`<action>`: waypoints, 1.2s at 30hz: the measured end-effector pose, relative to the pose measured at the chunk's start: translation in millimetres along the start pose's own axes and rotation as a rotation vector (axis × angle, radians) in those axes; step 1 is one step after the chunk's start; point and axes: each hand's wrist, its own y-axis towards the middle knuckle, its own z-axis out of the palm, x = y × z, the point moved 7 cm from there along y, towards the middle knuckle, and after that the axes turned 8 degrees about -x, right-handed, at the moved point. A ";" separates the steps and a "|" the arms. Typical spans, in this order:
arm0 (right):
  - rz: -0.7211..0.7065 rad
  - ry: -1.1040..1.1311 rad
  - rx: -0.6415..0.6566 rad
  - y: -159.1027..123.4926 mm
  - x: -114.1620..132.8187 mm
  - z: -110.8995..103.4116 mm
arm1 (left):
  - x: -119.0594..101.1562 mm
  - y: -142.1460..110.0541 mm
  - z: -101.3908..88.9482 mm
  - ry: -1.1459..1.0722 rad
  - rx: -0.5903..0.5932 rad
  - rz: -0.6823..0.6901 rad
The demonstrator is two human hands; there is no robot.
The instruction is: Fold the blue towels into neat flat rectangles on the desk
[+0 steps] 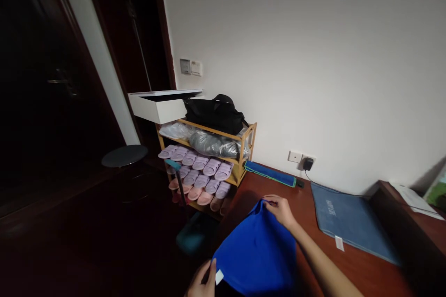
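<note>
the right hand (278,209) pinches a gathered corner of the blue cloth (259,255); the left hand (204,280) pinches its edge by a white tag (219,277). the cloth is held up by the desk (300,202), slack, not yet laid flat. on the desk, a green-edged cloth (270,174) already lies in a narrow strip, a grey-blue cloth (348,222) flat.

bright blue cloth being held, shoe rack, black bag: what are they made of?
Bright blue cloth: matte fabric, perhaps microfibre; drapes in soft folds.
Shoe rack: likely bamboo or wood, smooth-looking; slim build, yellowish-brown colour.
Black bag: probably fabric, dull finish; slumped, soft outline. Exact fibre unclear.
</note>
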 end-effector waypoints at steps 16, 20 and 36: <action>-0.081 0.015 -0.440 -159.6 141.6 -291.5 | -320.2 -109.2 -81.4 -0.345 -0.018 0.948; 0.007 0.120 -0.652 -195.9 137.3 -337.6 | -373.1 -115.0 -62.5 -0.299 0.230 1.043; 0.160 0.129 -0.839 -247.7 122.4 -378.8 | -393.0 -137.4 -0.8 -0.423 0.739 0.714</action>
